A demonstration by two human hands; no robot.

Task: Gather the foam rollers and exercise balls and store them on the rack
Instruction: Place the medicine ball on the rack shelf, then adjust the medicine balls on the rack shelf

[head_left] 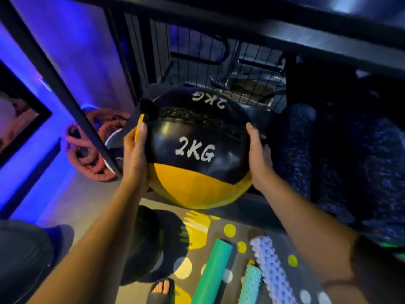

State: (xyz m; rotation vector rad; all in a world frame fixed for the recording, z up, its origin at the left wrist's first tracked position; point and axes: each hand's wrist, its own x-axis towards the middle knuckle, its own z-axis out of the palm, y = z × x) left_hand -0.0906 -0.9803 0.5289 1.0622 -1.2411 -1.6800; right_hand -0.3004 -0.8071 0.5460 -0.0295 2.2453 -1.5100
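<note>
Black-yellow leathery ball (197,154), hands (134,150) (258,154) cupping sides

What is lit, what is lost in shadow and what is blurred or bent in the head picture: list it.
Head view: blue-violet light washes the wall; a soft sheen lies on the 2KG ball between left hand and right hand, its label sharp; speckled rollers on the shelf sink into dark; the right forearm is smeared; the wide lens slants the rack post.
</note>
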